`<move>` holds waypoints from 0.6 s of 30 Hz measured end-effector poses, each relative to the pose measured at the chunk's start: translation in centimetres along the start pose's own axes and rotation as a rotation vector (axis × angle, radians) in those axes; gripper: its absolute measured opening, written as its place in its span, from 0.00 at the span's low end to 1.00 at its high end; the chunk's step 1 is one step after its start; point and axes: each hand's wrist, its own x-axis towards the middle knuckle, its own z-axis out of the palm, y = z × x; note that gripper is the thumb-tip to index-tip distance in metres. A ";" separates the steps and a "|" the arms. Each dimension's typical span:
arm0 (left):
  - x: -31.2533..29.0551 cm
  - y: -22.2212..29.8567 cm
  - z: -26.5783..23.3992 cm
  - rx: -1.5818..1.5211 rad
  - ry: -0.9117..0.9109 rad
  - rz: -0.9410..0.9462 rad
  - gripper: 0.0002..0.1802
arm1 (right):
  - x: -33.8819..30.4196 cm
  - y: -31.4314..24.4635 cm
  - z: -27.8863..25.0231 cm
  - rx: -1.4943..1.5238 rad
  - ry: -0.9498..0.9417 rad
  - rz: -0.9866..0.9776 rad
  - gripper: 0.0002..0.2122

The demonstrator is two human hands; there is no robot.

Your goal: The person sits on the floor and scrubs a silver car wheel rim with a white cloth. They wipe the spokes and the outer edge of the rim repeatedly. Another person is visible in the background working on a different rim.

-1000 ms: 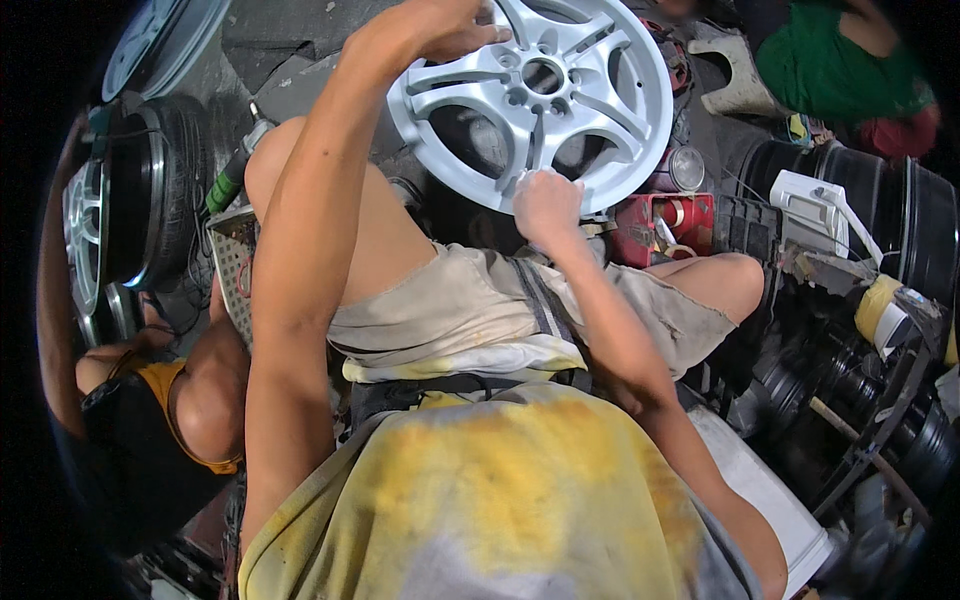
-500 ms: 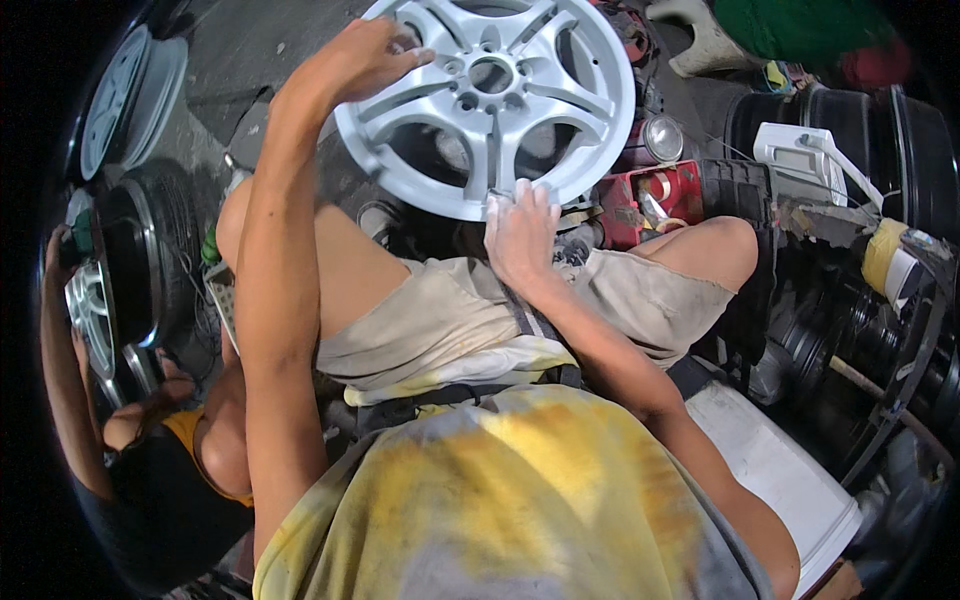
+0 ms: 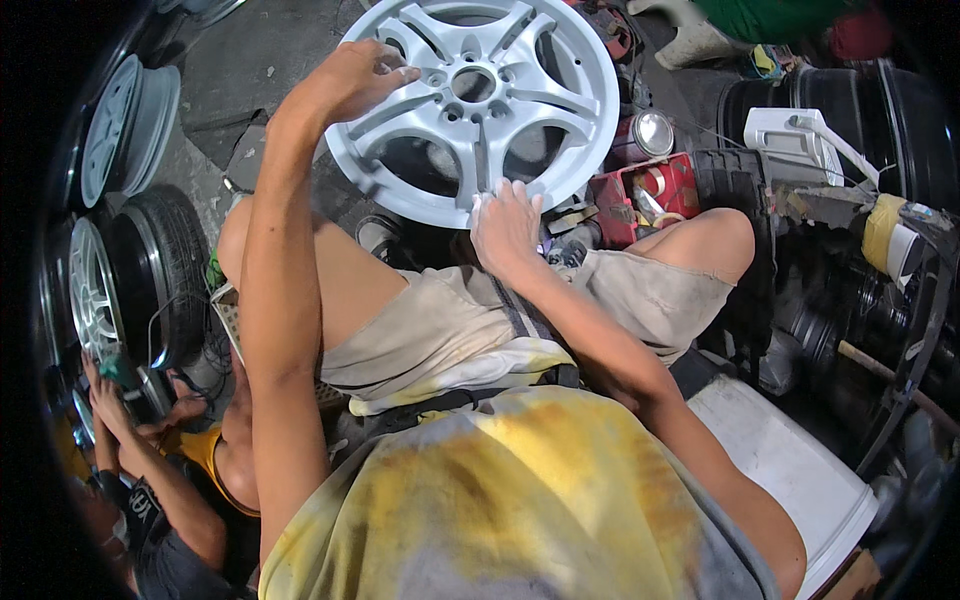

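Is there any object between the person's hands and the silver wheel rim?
Nothing visible: the right hand is at the near edge of the silver wheel rim, and the left hand is over its left side; contact there is unclear.

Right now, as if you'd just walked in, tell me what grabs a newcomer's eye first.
First, the silver-grey alloy wheel at the top centre, with the person's left hand at its left side and right hand at its near edge. Next, the blotchy yellow-and-grey shirt filling the bottom centre. Then the open red box, just right of the wheel's lower edge.
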 end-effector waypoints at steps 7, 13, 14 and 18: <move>0.0 -0.4 -0.2 -0.007 -0.005 0.011 0.26 | -0.5 0.6 1.2 -0.021 -0.001 -0.015 0.09; -0.2 -0.3 0.1 -0.028 0.044 -0.019 0.26 | 1.3 0.3 1.5 0.041 0.129 0.018 0.09; -0.2 -0.4 0.2 -0.025 0.034 0.001 0.26 | 2.5 0.5 1.9 0.023 0.122 0.017 0.09; -0.3 -0.2 0.1 -0.037 0.013 0.007 0.26 | 3.1 0.1 2.3 0.041 0.072 0.074 0.09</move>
